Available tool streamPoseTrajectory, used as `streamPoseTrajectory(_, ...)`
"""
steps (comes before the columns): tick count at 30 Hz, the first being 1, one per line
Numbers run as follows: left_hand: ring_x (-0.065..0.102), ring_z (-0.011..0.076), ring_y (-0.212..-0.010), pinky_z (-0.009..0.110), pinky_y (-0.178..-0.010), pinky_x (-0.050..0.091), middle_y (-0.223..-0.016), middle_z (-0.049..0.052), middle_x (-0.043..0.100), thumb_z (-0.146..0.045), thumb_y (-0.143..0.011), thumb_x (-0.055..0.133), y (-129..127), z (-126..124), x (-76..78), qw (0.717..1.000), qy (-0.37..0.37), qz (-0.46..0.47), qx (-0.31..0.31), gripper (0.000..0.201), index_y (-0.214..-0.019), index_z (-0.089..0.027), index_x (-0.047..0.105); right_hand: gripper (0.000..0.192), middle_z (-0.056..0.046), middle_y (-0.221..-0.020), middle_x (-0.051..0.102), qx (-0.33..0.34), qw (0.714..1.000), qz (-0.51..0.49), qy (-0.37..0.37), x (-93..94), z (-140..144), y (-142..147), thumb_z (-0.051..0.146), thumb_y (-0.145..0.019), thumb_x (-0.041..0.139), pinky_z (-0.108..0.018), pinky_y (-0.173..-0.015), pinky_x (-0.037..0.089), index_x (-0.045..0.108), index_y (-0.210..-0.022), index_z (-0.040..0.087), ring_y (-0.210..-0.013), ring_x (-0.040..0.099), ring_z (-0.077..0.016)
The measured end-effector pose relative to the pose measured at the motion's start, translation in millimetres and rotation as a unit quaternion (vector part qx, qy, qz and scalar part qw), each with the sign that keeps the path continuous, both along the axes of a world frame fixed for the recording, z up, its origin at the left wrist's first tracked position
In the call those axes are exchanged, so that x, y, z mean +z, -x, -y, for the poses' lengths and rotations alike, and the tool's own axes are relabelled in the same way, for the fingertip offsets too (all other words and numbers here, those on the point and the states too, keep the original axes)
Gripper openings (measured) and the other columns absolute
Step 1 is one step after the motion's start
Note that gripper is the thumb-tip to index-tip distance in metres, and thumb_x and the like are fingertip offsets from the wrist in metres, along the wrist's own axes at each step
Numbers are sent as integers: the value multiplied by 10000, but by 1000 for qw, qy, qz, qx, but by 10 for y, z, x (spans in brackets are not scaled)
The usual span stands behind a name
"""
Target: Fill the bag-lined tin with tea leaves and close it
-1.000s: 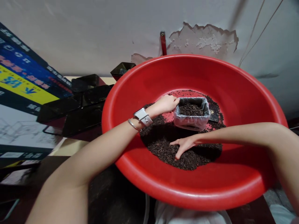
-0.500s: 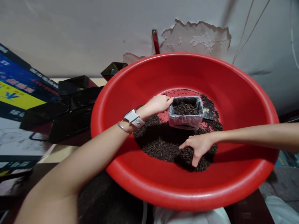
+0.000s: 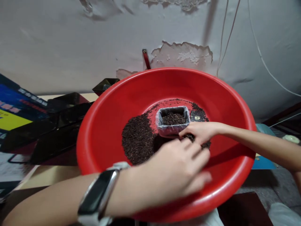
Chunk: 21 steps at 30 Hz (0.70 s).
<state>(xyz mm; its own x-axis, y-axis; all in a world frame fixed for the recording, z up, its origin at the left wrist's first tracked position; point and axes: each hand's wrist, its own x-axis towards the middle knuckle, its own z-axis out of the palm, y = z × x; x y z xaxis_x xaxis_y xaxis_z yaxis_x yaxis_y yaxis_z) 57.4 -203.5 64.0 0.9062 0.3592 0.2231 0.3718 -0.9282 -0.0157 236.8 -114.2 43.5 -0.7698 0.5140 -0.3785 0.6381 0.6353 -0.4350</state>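
My left hand (image 3: pixel 175 168) is blurred and close to the camera, above the near side of the red basin (image 3: pixel 105 122). Its fingers are loosely extended and I see nothing in them; a watch (image 3: pixel 98 193) is on the wrist. My right hand (image 3: pixel 199 131) curves round a clump of dark dried tea leaves (image 3: pixel 189 137), beside the near right corner of a small plastic-lined tub (image 3: pixel 172 129). The tub stands upright in the basin, part-filled with the same leaves. A larger heap of tea leaves (image 3: pixel 137 138) covers the basin floor to the left, partly hidden by my left hand.
A small black card or packet (image 3: pixel 197 116) lies in the basin right of the tub. Several dark containers (image 3: pixel 58 131) and a printed blue and yellow box (image 3: pixel 16 106) stand to the left. Behind the basin is a peeling wall (image 3: pixel 94 47) with hanging cords (image 3: pixel 222 40).
My left hand has let go of the tub and come back toward me. My right hand has risen from the near leaves to the tub's corner. The view has shifted.
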Motion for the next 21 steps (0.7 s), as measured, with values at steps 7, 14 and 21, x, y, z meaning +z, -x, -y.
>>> streamPoseTrajectory(7,625,303,-1107,412,-760,557,-1383,86,557,-254,-986,372,-74,554,-582,991,-99,-57,-76,460,-1443,-267,422,449,-68,-992,679,-123,973,-140,-135,166,-301,214,288,-730,673,-291,-771,436,630,-1153,141,-885,598,-196)
streamPoseTrajectory(14,626,323,-1110,430,-750,556,-1348,108,590,-224,-991,340,-83,585,-585,991,-122,-40,-38,477,-1460,-270,411,480,-129,-1202,613,-129,970,-114,-174,-8,-608,402,372,-796,666,-355,-919,418,558,-1195,129,-1094,551,-253)
streamPoseTrajectory(21,625,311,-1121,448,-785,562,-1347,118,587,-214,-998,257,-246,545,-506,989,-130,-62,-16,509,-1496,-232,361,257,-154,-1145,580,29,949,-92,-299,64,-31,600,224,-890,499,-426,-932,401,592,-1101,112,-1080,525,-268)
